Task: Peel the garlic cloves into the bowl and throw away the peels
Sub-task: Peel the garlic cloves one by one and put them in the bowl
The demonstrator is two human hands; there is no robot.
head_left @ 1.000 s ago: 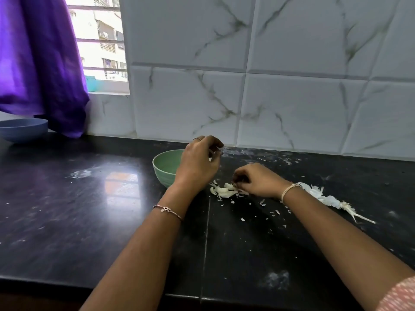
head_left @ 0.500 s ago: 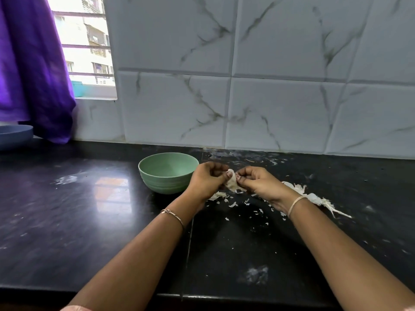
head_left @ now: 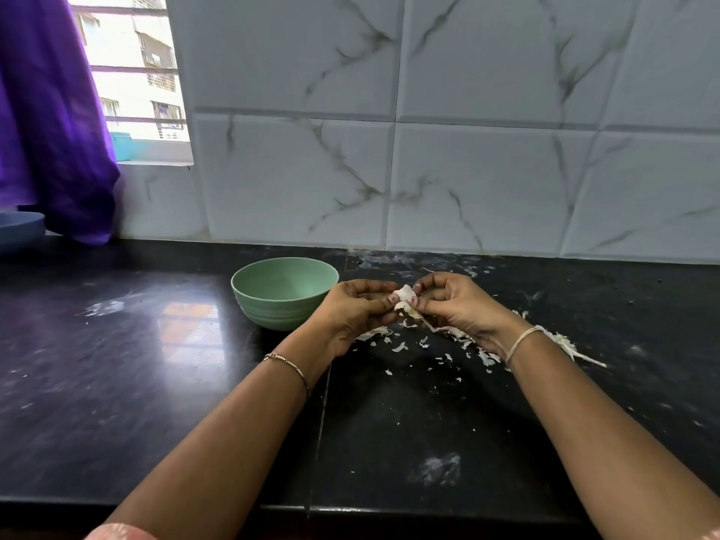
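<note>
A garlic clove (head_left: pixel 405 300) is being pinched between the left hand (head_left: pixel 356 311) and right hand (head_left: pixel 454 305) — held just beside the green bowl (head_left: pixel 284 292), above peels (head_left: pixel 436 346) scattered on the black counter (head_left: pixel 117 364).

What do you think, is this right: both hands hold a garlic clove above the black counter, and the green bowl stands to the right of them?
Not quite. In the head view the green bowl stands to the left of them, next to the left hand. The rest holds: it and the right hand hold the garlic clove above the black counter.
</note>
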